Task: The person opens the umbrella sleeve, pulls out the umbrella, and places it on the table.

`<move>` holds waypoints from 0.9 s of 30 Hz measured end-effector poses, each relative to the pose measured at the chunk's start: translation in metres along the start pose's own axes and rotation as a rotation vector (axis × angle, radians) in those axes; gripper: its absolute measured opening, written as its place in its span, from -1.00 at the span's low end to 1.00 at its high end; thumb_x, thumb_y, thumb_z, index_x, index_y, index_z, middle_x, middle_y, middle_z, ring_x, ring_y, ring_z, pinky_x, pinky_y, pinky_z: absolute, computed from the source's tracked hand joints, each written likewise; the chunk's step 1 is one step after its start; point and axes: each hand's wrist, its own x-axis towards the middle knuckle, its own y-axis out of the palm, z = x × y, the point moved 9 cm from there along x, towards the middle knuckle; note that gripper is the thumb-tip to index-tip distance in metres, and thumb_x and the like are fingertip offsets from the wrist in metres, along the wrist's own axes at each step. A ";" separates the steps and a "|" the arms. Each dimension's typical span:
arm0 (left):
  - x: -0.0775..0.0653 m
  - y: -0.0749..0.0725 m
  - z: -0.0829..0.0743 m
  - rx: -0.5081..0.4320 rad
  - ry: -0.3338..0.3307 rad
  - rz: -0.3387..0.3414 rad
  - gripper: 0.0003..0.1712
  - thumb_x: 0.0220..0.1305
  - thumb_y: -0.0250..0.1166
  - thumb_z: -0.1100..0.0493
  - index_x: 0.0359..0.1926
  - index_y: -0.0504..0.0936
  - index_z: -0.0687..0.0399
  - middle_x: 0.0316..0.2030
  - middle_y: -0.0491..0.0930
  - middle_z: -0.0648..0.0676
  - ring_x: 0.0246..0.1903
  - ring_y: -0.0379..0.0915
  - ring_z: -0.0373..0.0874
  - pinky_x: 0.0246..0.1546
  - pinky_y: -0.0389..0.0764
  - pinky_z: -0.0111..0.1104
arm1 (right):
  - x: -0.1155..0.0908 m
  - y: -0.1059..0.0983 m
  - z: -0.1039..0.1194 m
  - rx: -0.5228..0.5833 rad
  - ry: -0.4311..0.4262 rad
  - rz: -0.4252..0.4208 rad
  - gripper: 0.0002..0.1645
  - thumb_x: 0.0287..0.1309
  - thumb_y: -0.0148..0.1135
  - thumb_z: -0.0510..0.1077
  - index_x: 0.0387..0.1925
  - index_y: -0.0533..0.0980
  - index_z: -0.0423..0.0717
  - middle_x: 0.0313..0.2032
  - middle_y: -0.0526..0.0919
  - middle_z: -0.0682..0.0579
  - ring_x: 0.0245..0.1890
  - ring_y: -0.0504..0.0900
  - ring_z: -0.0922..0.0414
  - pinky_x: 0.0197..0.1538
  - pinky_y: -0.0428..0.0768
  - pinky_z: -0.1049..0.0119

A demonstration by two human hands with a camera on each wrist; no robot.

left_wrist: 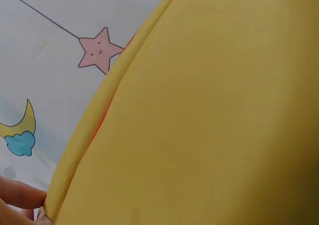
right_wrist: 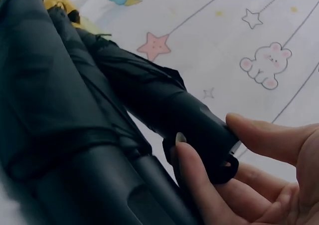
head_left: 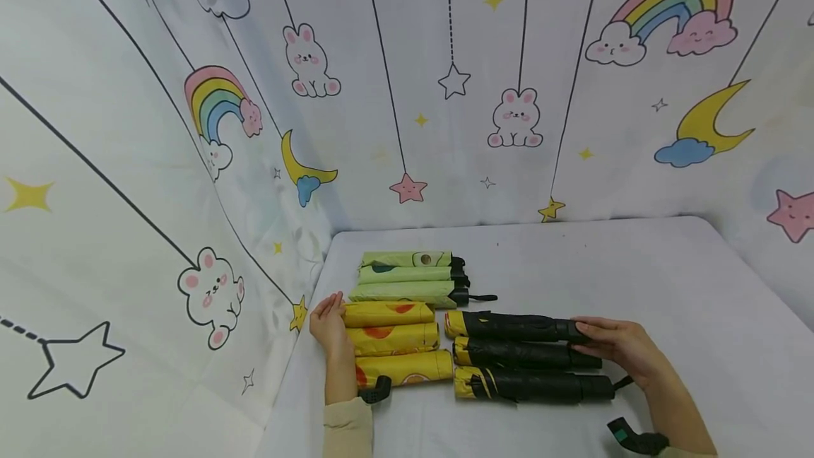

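My right hand (head_left: 620, 345) pinches the handle end of the farthest of three black folding umbrellas (head_left: 515, 326); in the right wrist view thumb and fingers lie on both sides of that black handle (right_wrist: 204, 130). Yellow fabric shows at the umbrellas' left ends. Beside them on the left lie three yellow sleeves with orange fruit prints. At the left end of the farthest yellow sleeve (head_left: 381, 314) is my left hand (head_left: 329, 327). In the left wrist view, yellow fabric (left_wrist: 189, 115) fills most of the picture, with my fingertips (left_wrist: 22, 194) pinching its edge at the lower left.
Behind the yellow sleeves lie three light green folded umbrellas (head_left: 400, 292) with avocado prints and black ends. Everything rests on a white-covered table (head_left: 572, 260). A white cloth wall (head_left: 394, 55) with rabbits, stars and rainbows stands at the back and left.
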 end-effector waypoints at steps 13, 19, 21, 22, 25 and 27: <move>-0.001 0.000 -0.002 -0.011 0.010 -0.012 -0.48 0.31 0.08 0.70 0.26 0.26 0.50 0.20 0.39 0.42 0.33 0.46 0.25 0.34 0.49 -0.19 | 0.005 -0.006 0.010 -0.408 -0.024 -0.045 -0.34 0.48 0.23 0.15 0.36 0.53 -0.23 0.29 0.60 -0.13 0.04 0.58 0.51 0.09 0.67 0.32; -0.002 0.001 -0.002 -0.006 0.002 -0.006 -0.49 0.33 0.09 0.68 0.26 0.28 0.46 0.22 0.38 0.41 0.36 0.42 0.27 0.34 0.49 -0.21 | 0.009 -0.009 0.008 -0.524 -0.010 -0.056 -0.39 0.48 0.24 0.13 0.30 0.58 -0.24 0.28 0.61 -0.21 0.12 0.59 0.28 0.08 0.65 0.20; -0.001 0.000 -0.002 -0.006 0.000 -0.003 -0.49 0.33 0.09 0.68 0.27 0.27 0.46 0.23 0.37 0.41 0.36 0.42 0.26 0.35 0.49 -0.21 | 0.009 -0.011 0.005 -0.538 0.002 -0.065 -0.39 0.48 0.24 0.12 0.29 0.59 -0.24 0.27 0.62 -0.21 0.16 0.63 0.12 0.06 0.67 0.20; -0.001 0.000 -0.002 -0.007 0.000 -0.004 -0.48 0.33 0.09 0.68 0.27 0.27 0.47 0.23 0.37 0.42 0.36 0.43 0.25 0.35 0.49 -0.22 | 0.010 -0.011 0.005 -0.546 0.005 -0.070 -0.40 0.48 0.24 0.12 0.28 0.59 -0.25 0.26 0.63 -0.22 0.18 0.63 0.05 0.05 0.68 0.20; -0.001 0.000 -0.002 -0.014 -0.001 -0.007 -0.46 0.33 0.09 0.68 0.29 0.26 0.48 0.24 0.36 0.43 0.35 0.44 0.24 0.35 0.49 -0.21 | 0.009 -0.012 0.005 -0.572 0.007 -0.092 -0.41 0.48 0.24 0.12 0.25 0.61 -0.26 0.21 0.66 -0.21 0.20 0.64 -0.08 0.07 0.71 0.15; -0.001 0.000 -0.002 -0.009 -0.001 -0.011 -0.45 0.33 0.10 0.68 0.30 0.26 0.48 0.24 0.37 0.43 0.35 0.44 0.24 0.34 0.49 -0.21 | 0.009 -0.014 0.006 -0.586 0.011 -0.113 -0.42 0.48 0.24 0.13 0.22 0.64 -0.25 0.18 0.69 -0.20 0.19 0.65 -0.09 0.10 0.70 0.08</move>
